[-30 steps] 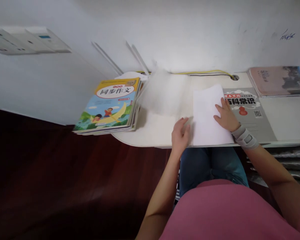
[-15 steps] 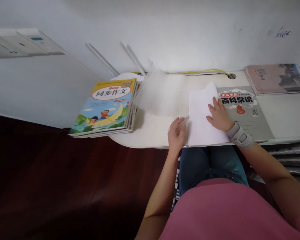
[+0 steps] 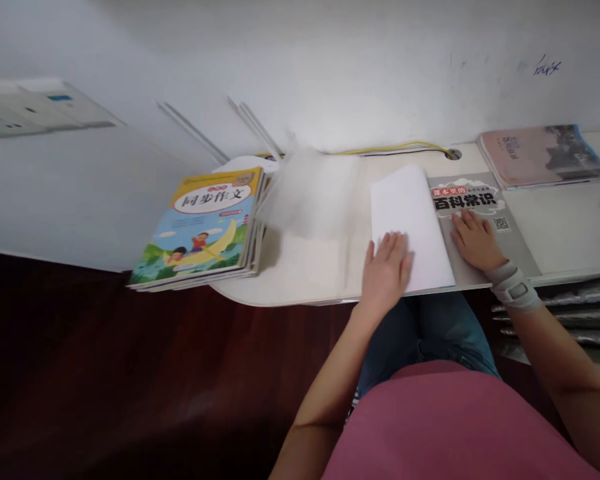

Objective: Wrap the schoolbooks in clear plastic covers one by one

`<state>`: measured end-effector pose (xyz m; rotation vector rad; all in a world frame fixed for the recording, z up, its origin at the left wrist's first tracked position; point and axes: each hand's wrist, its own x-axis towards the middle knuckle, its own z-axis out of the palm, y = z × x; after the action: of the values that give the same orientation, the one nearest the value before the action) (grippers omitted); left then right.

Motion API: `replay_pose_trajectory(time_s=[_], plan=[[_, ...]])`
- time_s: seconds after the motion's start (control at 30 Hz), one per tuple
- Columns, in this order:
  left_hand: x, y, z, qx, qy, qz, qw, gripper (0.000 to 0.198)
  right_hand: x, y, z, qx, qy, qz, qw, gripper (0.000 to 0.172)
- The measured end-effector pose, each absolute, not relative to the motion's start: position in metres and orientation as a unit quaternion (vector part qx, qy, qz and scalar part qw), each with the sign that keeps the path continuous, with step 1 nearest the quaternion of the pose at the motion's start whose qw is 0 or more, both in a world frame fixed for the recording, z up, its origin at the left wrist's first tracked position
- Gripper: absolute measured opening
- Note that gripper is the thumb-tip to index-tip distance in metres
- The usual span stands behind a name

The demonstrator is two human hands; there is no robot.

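Note:
A grey booklet (image 3: 515,257) with a red and black title lies near the desk's front edge. A white sheet (image 3: 405,200) covers its left part, its top edge slightly curved up. My left hand (image 3: 386,270) rests on the lower left of this sheet, fingers extended. My right hand (image 3: 477,243), a grey band on its wrist, lies flat on the booklet's cover just below the title. To the left of the sheet, a clear plastic film (image 3: 310,193) stands partly raised off the desk; whether it joins the booklet I cannot tell.
On the white desk's (image 3: 300,267) left end sits a stack of colourful books (image 3: 200,227), overhanging the front edge. Behind it rise thin white antennas (image 3: 257,123). A yellow cable (image 3: 380,149) runs along the wall to a hole. A pinkish book (image 3: 540,157) lies at the back right.
My left hand has moved right onto the white sheet. My right hand has slid off the sheet, right and down, onto the booklet's cover. The view has shifted slightly.

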<state>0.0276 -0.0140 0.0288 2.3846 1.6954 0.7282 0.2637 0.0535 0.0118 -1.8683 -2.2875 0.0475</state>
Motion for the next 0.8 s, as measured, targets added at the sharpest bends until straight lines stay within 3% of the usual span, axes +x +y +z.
replay_pose_trajectory(time_s=[0.23, 0.4, 0.8], plan=[[0.089, 0.001, 0.045, 0.812, 0.567, 0.113, 0.084, 0.078, 0.283, 0.039, 0.004, -0.62, -0.783, -0.049, 0.034, 0.057], [0.101, 0.004, 0.036, 0.798, 0.591, 0.06, 0.104, 0.081, 0.281, 0.041, 0.003, -0.615, -0.784, -0.07, 0.043, 0.056], [0.091, -0.005, 0.008, 0.795, 0.604, 0.045, 0.009, 0.078, 0.281, 0.039, 0.002, -0.609, -0.788, -0.078, 0.052, 0.056]])
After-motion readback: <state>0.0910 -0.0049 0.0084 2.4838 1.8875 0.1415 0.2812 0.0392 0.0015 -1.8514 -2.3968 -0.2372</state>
